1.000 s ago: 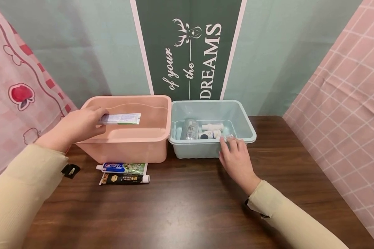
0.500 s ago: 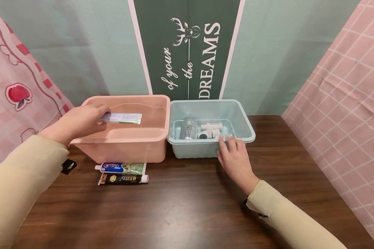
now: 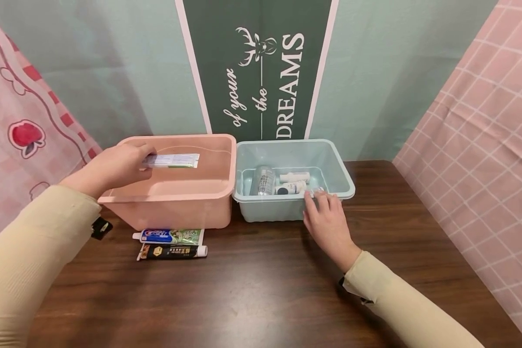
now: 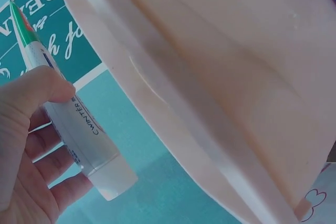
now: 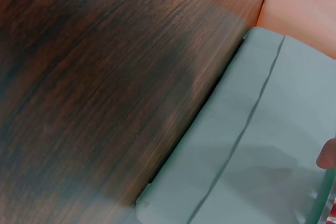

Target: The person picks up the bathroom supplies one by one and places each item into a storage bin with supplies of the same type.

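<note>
In the head view my left hand [image 3: 122, 166] holds a white toothpaste tube [image 3: 174, 160] over the pink bin [image 3: 169, 197]. The left wrist view shows my thumb and fingers pinching that toothpaste tube [image 4: 79, 121] around its middle, with its white cap toward the viewer and its green crimped end away. My right hand [image 3: 329, 222] is at the front rim of the light blue bin [image 3: 269, 210], its fingers bent over the edge. A clear item [image 3: 316, 190] lies just inside, by those fingertips. In the right wrist view only a thumb tip [image 5: 328, 155] shows, against the bin's outer wall.
Inside the blue bin lie a clear bottle [image 3: 263, 181] and two small white bottles, one being the upper white bottle [image 3: 294, 177]. A blue-green toothpaste tube [image 3: 169, 236] and a black toothpaste tube [image 3: 171, 251] lie before the pink bin on the wooden table [image 3: 252, 290].
The left hand, with the white toothpaste tube, has risen slightly over the pink bin. The right hand stays at the blue bin's rim. The view has shifted a little.
</note>
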Tool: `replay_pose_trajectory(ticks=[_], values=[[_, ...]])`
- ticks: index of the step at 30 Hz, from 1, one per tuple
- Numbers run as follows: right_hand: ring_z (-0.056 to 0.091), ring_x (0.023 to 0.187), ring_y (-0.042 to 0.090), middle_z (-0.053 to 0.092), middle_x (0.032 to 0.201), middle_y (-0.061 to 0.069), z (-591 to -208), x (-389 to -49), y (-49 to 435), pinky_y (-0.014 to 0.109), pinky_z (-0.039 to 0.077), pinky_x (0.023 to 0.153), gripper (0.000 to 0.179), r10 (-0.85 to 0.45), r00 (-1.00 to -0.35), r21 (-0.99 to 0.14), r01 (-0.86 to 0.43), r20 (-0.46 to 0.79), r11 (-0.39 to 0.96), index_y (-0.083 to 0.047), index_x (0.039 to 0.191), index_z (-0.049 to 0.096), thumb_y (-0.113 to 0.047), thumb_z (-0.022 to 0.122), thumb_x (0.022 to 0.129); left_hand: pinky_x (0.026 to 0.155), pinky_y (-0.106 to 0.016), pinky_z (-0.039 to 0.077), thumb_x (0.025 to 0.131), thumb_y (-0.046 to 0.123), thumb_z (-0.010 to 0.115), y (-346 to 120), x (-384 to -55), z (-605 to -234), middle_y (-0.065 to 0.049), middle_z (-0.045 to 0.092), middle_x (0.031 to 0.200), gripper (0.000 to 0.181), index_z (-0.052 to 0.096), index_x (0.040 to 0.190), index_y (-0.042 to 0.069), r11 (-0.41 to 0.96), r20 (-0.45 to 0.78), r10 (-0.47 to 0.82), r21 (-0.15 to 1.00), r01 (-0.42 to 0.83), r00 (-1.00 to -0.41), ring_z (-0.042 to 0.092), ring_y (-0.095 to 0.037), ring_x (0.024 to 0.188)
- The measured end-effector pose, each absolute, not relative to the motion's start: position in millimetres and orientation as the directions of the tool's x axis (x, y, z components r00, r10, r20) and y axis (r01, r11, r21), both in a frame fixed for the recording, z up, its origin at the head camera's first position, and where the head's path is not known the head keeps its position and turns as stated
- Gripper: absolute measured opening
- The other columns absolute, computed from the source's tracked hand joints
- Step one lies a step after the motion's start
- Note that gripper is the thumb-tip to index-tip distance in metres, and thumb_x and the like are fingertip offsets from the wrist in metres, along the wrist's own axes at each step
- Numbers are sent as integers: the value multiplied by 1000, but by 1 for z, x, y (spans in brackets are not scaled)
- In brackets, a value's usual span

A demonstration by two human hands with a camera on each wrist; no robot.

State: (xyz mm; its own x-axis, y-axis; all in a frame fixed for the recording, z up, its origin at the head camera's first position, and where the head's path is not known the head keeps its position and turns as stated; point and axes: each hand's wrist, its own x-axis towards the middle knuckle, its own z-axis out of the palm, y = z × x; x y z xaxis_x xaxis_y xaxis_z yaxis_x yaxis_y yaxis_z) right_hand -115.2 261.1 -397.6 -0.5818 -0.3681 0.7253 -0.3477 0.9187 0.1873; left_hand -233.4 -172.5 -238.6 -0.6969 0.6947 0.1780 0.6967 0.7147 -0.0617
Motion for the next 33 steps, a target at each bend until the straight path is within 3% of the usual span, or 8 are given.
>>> replay_pose_trajectory(ticks=[4, 18, 33], values=[[48, 87, 43, 51, 103, 27, -398, -115, 261, 56, 40, 81, 46, -371, -580, 196, -343, 726, 919, 7, 118, 55, -10, 64, 76, 75, -47, 44, 75, 3, 69, -172, -237, -238, -13, 58, 83, 25, 56, 95, -3, 716, 164, 693, -41, 697, -702, 52, -29, 79], [48, 88, 44, 51, 104, 27, -397, -115, 260, 57, 39, 82, 44, -372, -591, 194, -344, 715, 919, 8, 118, 55, -12, 61, 79, 74, -48, 46, 82, 7, 61, -167, -254, -228, -18, 57, 98, 32, 55, 110, -5, 808, 25, 588, 24, 588, -809, 53, -28, 81], [49, 89, 44, 51, 104, 27, -397, -115, 260, 56, 40, 82, 45, -375, -586, 203, -339, 719, 919, 8, 117, 55, -12, 64, 78, 74, -48, 44, 83, 5, 58, -151, -278, -215, -21, 60, 98, 26, 57, 107, -6, 802, -5, 597, 51, 596, -803, 54, -30, 81]])
